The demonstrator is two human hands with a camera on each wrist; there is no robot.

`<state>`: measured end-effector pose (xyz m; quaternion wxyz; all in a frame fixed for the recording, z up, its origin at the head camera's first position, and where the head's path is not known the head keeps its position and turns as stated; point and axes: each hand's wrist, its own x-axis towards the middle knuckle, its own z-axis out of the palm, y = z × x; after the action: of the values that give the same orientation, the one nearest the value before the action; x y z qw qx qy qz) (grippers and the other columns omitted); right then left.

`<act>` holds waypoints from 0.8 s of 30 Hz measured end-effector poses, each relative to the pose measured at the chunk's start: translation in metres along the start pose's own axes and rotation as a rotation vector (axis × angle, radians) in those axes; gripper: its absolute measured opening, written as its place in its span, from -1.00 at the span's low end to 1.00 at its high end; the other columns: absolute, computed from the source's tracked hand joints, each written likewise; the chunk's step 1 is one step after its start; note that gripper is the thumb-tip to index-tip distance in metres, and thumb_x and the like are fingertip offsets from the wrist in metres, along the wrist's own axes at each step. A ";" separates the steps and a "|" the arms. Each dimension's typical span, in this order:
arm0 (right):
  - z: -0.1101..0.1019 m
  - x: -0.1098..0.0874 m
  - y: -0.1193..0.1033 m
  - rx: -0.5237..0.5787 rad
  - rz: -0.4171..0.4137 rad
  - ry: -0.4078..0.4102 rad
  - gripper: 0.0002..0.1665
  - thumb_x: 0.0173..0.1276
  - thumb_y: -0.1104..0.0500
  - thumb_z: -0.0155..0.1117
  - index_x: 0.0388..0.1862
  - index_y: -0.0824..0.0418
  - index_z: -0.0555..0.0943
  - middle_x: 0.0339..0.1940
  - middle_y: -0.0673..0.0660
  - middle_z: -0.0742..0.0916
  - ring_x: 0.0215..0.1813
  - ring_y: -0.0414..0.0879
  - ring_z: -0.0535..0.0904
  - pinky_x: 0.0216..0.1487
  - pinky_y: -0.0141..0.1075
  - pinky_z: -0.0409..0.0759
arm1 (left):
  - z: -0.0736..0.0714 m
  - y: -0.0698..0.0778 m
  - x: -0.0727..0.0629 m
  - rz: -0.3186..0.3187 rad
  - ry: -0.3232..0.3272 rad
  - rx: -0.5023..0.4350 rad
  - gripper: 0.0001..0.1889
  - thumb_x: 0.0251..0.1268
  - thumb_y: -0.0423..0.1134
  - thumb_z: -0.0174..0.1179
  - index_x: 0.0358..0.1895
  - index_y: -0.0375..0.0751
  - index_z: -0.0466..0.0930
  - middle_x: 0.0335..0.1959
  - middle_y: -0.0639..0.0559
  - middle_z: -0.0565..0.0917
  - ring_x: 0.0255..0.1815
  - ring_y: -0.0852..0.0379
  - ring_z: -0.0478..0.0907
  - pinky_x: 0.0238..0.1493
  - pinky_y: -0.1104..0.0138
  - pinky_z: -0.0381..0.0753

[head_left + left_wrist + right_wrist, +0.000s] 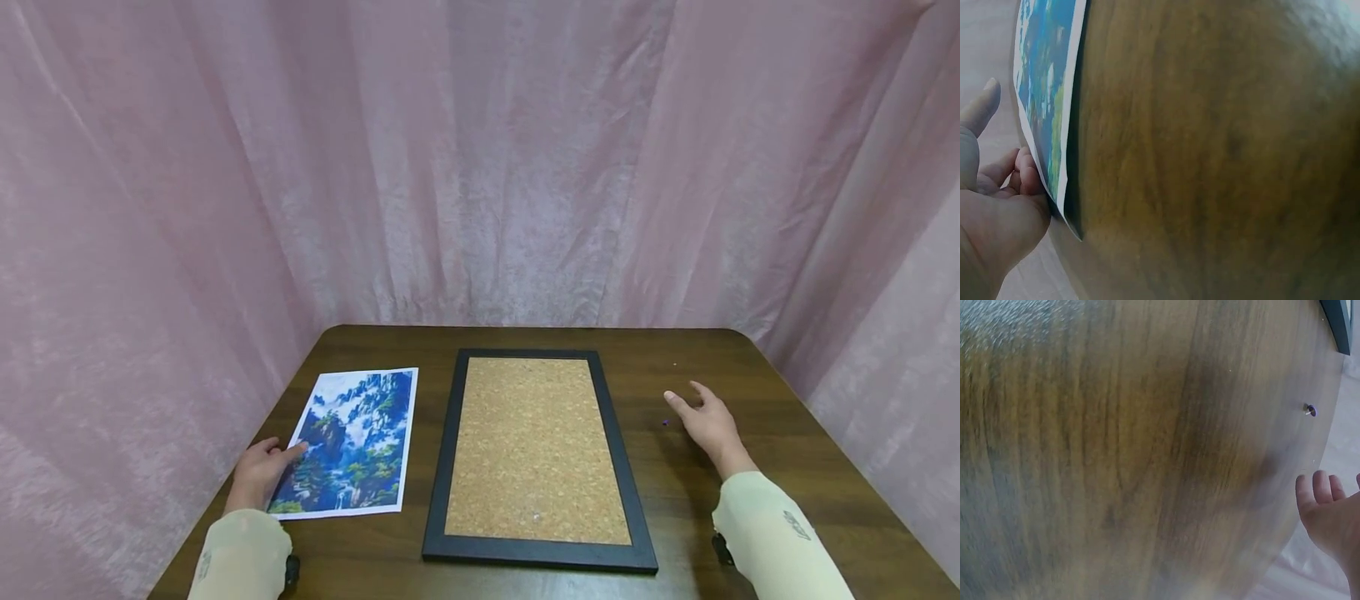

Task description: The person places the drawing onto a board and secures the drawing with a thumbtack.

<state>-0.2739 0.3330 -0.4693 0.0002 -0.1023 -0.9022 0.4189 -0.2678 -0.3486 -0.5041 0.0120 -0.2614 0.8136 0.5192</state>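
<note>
A printed picture (356,442) of blue mountains and a waterfall, with a white border, lies at the table's left. My left hand (260,471) is at its left edge. In the left wrist view the bent fingers (1027,172) meet the sheet's edge, while the thumb stands raised, apart from it. My right hand (708,423) hovers at the right with spread, relaxed fingers and holds nothing. Just left of it lies a small purple push pin (665,422); in the right wrist view this push pin (1311,410) rests on its side, apart from the fingertips (1320,481).
A black-framed cork board (536,450) lies flat in the middle of the brown wooden table (675,533), between picture and pin. One small shiny spot shows near the cork's lower edge. Pink curtains (525,167) hang behind and at both sides.
</note>
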 end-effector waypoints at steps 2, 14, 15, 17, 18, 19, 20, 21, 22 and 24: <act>-0.001 -0.001 0.000 0.059 0.022 0.004 0.09 0.50 -0.36 -0.10 0.59 0.38 -0.15 0.48 0.61 0.13 0.45 0.49 0.10 0.37 0.30 0.16 | 0.001 0.000 0.000 -0.003 0.004 0.000 0.05 0.30 0.04 0.31 0.55 -0.43 -0.19 0.50 -0.53 -0.04 0.46 -0.51 -0.01 0.38 -0.23 0.08; 0.002 -0.003 0.013 0.260 0.094 -0.038 0.00 0.49 -0.25 0.08 0.58 0.37 0.03 0.54 0.49 0.12 0.53 0.39 0.01 0.44 0.22 0.07 | 0.008 0.004 -0.005 0.048 0.053 0.146 -0.21 0.39 -0.17 0.24 0.48 -0.53 0.04 0.39 -0.58 0.20 0.35 -0.49 0.22 0.35 -0.19 0.22; 0.002 -0.003 0.015 0.268 0.096 -0.050 -0.02 0.49 -0.23 0.09 0.57 0.38 0.04 0.54 0.48 0.13 0.53 0.39 0.01 0.45 0.23 0.06 | 0.009 0.005 -0.006 0.064 0.062 0.168 -0.24 0.39 -0.20 0.23 0.46 -0.55 0.07 0.37 -0.58 0.22 0.33 -0.49 0.24 0.35 -0.20 0.23; 0.001 -0.002 0.019 0.269 0.095 -0.070 -0.07 0.51 -0.17 0.11 0.56 0.39 0.08 0.53 0.48 0.16 0.52 0.40 0.00 0.44 0.24 0.05 | 0.011 0.006 -0.007 0.094 0.080 0.216 -0.30 0.38 -0.25 0.21 0.43 -0.57 0.14 0.32 -0.59 0.27 0.29 -0.49 0.29 0.32 -0.20 0.27; 0.001 -0.002 0.021 0.267 0.093 -0.078 -0.10 0.51 -0.15 0.12 0.55 0.40 0.11 0.53 0.47 0.16 0.52 0.40 0.00 0.44 0.25 0.05 | 0.012 0.007 -0.008 0.110 0.086 0.235 -0.33 0.38 -0.27 0.21 0.41 -0.58 0.17 0.30 -0.60 0.29 0.27 -0.49 0.31 0.31 -0.20 0.28; 0.001 -0.001 0.023 0.261 0.091 -0.083 -0.12 0.51 -0.13 0.13 0.54 0.40 0.13 0.53 0.47 0.17 0.52 0.41 0.00 0.44 0.26 0.04 | 0.012 0.007 -0.008 0.119 0.091 0.243 -0.35 0.37 -0.28 0.20 0.39 -0.59 0.20 0.28 -0.59 0.32 0.24 -0.48 0.33 0.29 -0.20 0.30; 0.002 0.000 0.025 0.259 0.087 -0.087 -0.14 0.51 -0.11 0.14 0.52 0.41 0.16 0.52 0.47 0.18 0.52 0.41 0.00 0.43 0.26 0.04 | 0.013 0.007 -0.009 0.121 0.098 0.247 -0.37 0.37 -0.29 0.20 0.37 -0.59 0.22 0.26 -0.59 0.34 0.21 -0.48 0.35 0.27 -0.20 0.32; 0.003 0.001 0.027 0.252 0.086 -0.091 -0.16 0.51 -0.10 0.15 0.51 0.40 0.19 0.53 0.47 0.18 0.52 0.41 0.00 0.43 0.26 0.05 | 0.013 0.007 -0.009 0.122 0.105 0.248 -0.39 0.37 -0.29 0.20 0.35 -0.58 0.25 0.23 -0.58 0.35 0.19 -0.47 0.37 0.26 -0.20 0.34; 0.004 0.003 0.029 0.247 0.085 -0.095 -0.17 0.50 -0.09 0.16 0.50 0.40 0.21 0.53 0.46 0.17 0.52 0.41 0.00 0.43 0.26 0.05 | 0.014 0.007 -0.010 0.117 0.110 0.244 -0.41 0.37 -0.29 0.20 0.34 -0.57 0.26 0.22 -0.57 0.37 0.16 -0.46 0.39 0.25 -0.21 0.35; 0.007 0.005 0.033 0.248 0.081 -0.093 -0.19 0.49 -0.07 0.19 0.48 0.41 0.24 0.53 0.46 0.18 0.51 0.41 0.02 0.43 0.25 0.06 | 0.014 0.007 -0.011 0.105 0.116 0.229 -0.43 0.37 -0.29 0.20 0.32 -0.56 0.29 0.19 -0.56 0.39 0.12 -0.44 0.41 0.22 -0.21 0.37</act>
<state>-0.2737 0.3493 -0.4990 -0.0458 -0.1183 -0.8378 0.5310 -0.2650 -0.3301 -0.5018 -0.0325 -0.2451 0.8794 0.4068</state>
